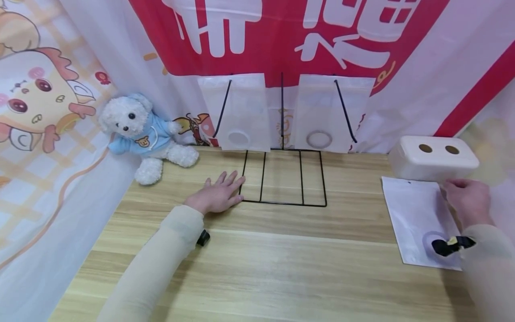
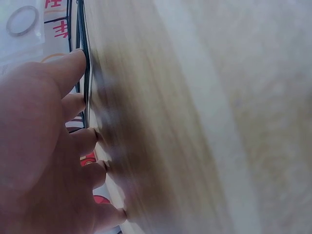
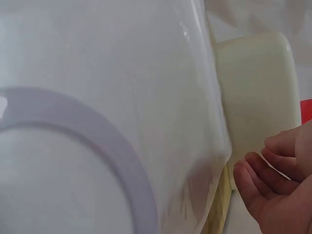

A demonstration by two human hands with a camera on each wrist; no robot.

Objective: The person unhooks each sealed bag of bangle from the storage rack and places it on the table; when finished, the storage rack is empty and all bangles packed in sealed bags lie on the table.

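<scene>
My left hand (image 1: 217, 196) lies flat with spread fingers on the wooden table, its fingertips at the left side of a black wire rack (image 1: 281, 204). In the left wrist view its thumb (image 2: 73, 73) lies along the dark wire. On the right, a flat white bag (image 1: 414, 214) with a round ring print lies on the table. My right hand (image 1: 468, 201) is beside the bag's upper right edge. Its fingers (image 3: 263, 180) are loosely bent with a gap to the thumb, and the bag's edge (image 3: 222, 131) runs just in front of them.
Two similar bags, one left (image 1: 249, 107) and one right (image 1: 334, 112), hang from the rack's outer hooks; a bare hook (image 1: 282, 112) stands between. A white box (image 1: 434, 163) with two holes sits behind the flat bag. A plush bear (image 1: 150, 134) leans at back left.
</scene>
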